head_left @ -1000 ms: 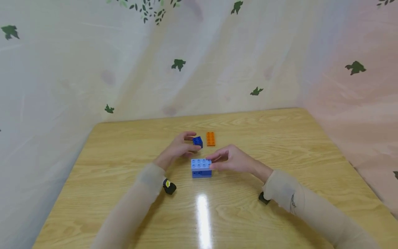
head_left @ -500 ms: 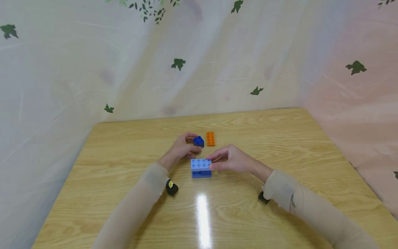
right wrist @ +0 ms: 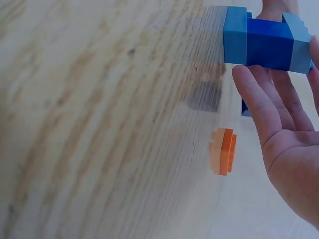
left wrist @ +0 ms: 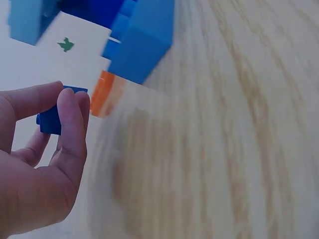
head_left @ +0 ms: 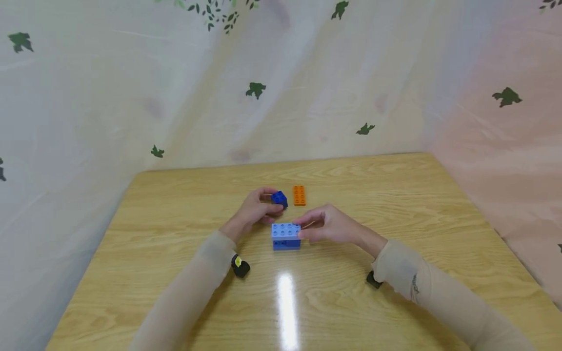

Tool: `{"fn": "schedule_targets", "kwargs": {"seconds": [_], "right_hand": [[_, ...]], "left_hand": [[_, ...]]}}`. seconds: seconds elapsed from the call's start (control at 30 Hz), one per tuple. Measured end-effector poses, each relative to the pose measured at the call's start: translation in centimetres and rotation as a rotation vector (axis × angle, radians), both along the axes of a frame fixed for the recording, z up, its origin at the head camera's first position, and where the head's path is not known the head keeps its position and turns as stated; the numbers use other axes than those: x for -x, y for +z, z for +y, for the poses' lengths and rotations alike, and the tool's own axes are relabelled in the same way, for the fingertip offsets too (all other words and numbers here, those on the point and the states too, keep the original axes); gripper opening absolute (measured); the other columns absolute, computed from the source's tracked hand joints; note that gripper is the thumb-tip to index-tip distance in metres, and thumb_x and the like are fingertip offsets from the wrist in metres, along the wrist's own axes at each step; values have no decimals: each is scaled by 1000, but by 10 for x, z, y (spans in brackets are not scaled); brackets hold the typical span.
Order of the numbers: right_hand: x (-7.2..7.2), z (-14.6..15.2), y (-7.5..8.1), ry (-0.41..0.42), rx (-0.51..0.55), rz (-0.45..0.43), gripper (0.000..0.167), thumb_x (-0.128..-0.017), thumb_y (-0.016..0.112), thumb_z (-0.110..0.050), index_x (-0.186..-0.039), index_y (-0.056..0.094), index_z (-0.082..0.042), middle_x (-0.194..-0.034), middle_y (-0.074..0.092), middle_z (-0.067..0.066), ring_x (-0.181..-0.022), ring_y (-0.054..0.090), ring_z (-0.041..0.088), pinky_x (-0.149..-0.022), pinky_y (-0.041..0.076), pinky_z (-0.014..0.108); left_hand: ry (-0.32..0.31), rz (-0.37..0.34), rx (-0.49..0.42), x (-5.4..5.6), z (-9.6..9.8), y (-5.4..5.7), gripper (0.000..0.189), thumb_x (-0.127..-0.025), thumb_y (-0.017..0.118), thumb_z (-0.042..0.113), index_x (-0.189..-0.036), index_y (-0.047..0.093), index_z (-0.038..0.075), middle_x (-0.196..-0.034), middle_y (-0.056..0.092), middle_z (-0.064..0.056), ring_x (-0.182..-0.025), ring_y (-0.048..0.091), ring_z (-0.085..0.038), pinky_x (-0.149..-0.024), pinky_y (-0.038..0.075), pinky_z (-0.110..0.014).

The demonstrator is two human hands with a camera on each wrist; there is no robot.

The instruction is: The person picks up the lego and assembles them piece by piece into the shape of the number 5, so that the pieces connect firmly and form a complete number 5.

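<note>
Left hand pinches a dark-blue brick beyond a blue stack on the worktop; right hand grips its right end. Left-wrist cam catches a see-through gap in the stack, right-wrist one doesn't.

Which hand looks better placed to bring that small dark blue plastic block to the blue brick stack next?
Probably the left hand: it pinches the small dark blue plastic block, just beyond the stack of blue plastic bricks. The right hand is occupied at the stack's right end.
</note>
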State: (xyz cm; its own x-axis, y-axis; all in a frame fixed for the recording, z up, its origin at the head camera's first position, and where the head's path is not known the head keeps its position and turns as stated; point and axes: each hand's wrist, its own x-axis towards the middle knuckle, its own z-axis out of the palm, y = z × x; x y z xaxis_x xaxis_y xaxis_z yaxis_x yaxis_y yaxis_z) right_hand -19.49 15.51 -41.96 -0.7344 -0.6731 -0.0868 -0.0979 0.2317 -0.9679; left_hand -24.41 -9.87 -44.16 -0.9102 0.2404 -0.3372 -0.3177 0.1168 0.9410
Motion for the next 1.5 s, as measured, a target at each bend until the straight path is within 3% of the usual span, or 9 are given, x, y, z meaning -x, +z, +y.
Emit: {"fn": "schedule_targets", "kwargs": {"seconds": [0.2, 0.37, 0.47, 0.6, 0.7, 1.07, 1.23, 1.5], "right_hand": [[-1, 3, -4, 4, 2, -6, 36, -91, 78, -13, -124, 71, 0, -115, 73, 15, -94, 72, 34, -76, 61, 51], [-1, 2, -5, 7, 19, -6, 36, -92, 78, -13, -124, 70, 0, -115, 73, 16, -93, 72, 36, -75, 61, 51], [-1, 2, -4, 2, 22, -4, 36, -92, 78, -15, -124, 71, -1, -114, 73, 15, -92, 72, 37, -74, 61, 51], [-1, 1, -4, -6, 17, -20, 36, -91, 79, -17, -123, 72, -2, -114, 73, 16, -91, 71, 40, -75, 60, 51], [-2, 0, -4, -8, 20, -34, 36, -91, 79, -17, -123, 71, -2, -114, 73, 17, -91, 71, 44, -75, 60, 52], [-3, 1, -3, -5, 24, -27, 38, -90, 80, -16, -124, 70, 0, -119, 72, 15, -100, 72, 34, -76, 61, 52], [-4, 0, -1, -10, 22, -37, 38, -90, 80, -15, -124, 70, 1, -119, 72, 15, -99, 72, 36, -76, 61, 51], [-3, 0, 1, -8, 21, -37, 37, -91, 78, -13, -124, 70, 1, -119, 71, 17, -100, 72, 30, -76, 61, 51]], "left_hand": [[-98, 70, -22, -16, -15, 16, 53, -93, 76, 12, -140, 52, 14, -139, 51, -14, -104, 69, -34, -73, 60, -35], [-218, 202, 5, -37, -29, 27, 49, -93, 76, 20, -137, 55, 13, -132, 54, -15, -100, 70, -36, -69, 61, -41], [-255, 252, -9, -49, -33, 33, 50, -93, 77, 21, -137, 55, 11, -130, 56, -14, -101, 67, -41, -66, 60, -39], [-273, 264, -28, -61, -37, 45, 49, -93, 77, 22, -137, 56, 13, -131, 56, -12, -105, 60, -52, -66, 58, -39], [-317, 262, -24, -68, -40, 51, 48, -94, 76, 23, -136, 55, 14, -131, 57, -11, -104, 59, -53, -68, 58, -44], [-423, 240, -20, -82, -35, 46, 47, -94, 76, 19, -135, 56, 11, -126, 60, -12, -95, 62, -48, -61, 57, -35], [-421, 260, -8, -84, -36, 45, 47, -94, 75, 18, -136, 55, 12, -127, 61, -10, -94, 63, -40, -62, 56, -33], [-363, 287, -39, -80, -37, 41, 45, -96, 73, 14, -136, 55, 12, -127, 58, -11, -95, 66, -47, -68, 59, -49]]}}
